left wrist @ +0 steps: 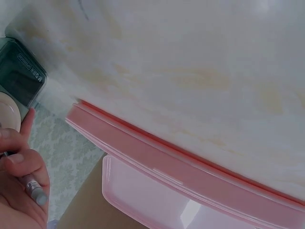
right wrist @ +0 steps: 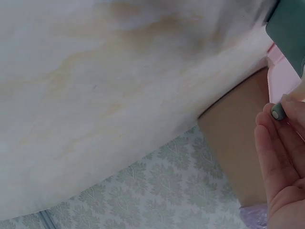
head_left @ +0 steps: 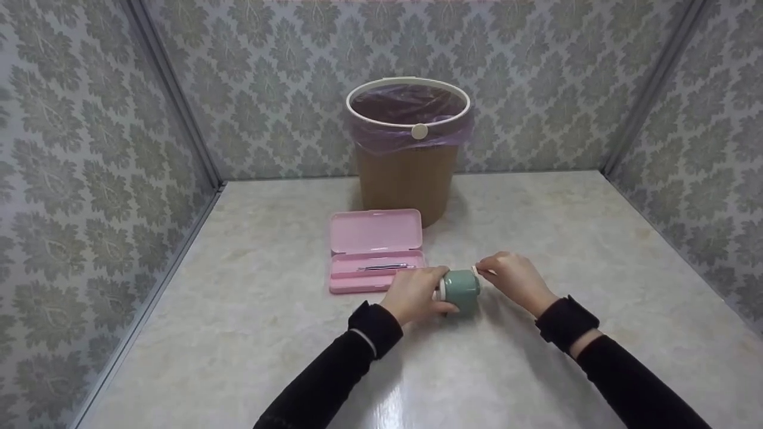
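A green crank pencil sharpener with a pale front is held just above the table, to the right of the open pencil case. My left hand grips the sharpener from its left side. In the left wrist view, a pencil with a grey end lies between that hand's fingers, pointing toward the pale front; its tip is hidden. On the other side, my right hand pinches the crank's small green knob between thumb and fingers.
The pink pencil case lies open beside my left hand, with slim pens or pencils inside. Behind it stands a brown bin lined with a purple bag. Patterned panels wall the table on the back and sides.
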Action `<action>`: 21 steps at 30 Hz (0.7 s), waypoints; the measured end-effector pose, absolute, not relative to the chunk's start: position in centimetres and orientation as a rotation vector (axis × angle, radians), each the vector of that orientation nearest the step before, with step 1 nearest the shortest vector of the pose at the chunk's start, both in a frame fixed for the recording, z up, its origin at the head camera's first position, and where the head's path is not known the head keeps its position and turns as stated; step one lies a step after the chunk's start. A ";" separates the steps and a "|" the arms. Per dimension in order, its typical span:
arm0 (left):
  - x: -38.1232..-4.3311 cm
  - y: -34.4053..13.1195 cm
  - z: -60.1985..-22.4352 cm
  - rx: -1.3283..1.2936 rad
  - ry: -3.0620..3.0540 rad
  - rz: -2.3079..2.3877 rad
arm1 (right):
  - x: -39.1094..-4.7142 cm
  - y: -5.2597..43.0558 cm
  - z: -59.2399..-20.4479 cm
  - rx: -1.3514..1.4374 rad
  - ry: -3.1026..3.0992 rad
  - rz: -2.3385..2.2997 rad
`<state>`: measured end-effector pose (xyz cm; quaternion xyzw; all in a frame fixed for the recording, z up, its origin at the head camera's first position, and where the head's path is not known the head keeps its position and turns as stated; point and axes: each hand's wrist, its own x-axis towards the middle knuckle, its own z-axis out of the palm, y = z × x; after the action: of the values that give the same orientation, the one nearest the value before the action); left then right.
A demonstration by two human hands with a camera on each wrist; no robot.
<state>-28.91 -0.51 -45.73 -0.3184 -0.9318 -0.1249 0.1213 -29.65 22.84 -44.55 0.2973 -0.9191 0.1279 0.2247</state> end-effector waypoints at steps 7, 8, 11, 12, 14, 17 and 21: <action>-28.8 -0.5 -45.6 -0.924 -2.738 -0.366 | -29.2 23.1 -45.9 0.828 -2.624 0.335; -28.8 -0.5 -45.6 -0.923 -2.737 -0.366 | -29.0 23.1 -46.0 0.831 -2.636 0.332; -28.7 -0.5 -45.5 -0.919 -2.728 -0.358 | -28.5 23.3 -46.2 0.856 -2.673 0.339; -28.7 -0.5 -45.5 -0.918 -2.725 -0.354 | -28.3 23.3 -46.2 0.861 -2.683 0.356; -28.7 -0.5 -45.4 -0.917 -2.724 -0.349 | -27.8 23.4 -46.2 0.876 -2.704 0.383; -28.7 -0.5 -45.5 -0.918 -2.731 -0.341 | -27.1 23.6 -46.2 0.903 -2.721 0.415; -28.7 -0.5 -45.5 -0.918 -2.734 -0.338 | -26.1 23.7 -46.0 0.924 -2.728 0.440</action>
<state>-28.69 -0.54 -45.55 -0.3139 -0.9349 -0.1155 0.1186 -26.14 23.71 -46.03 0.3150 -0.9303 0.1501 0.1135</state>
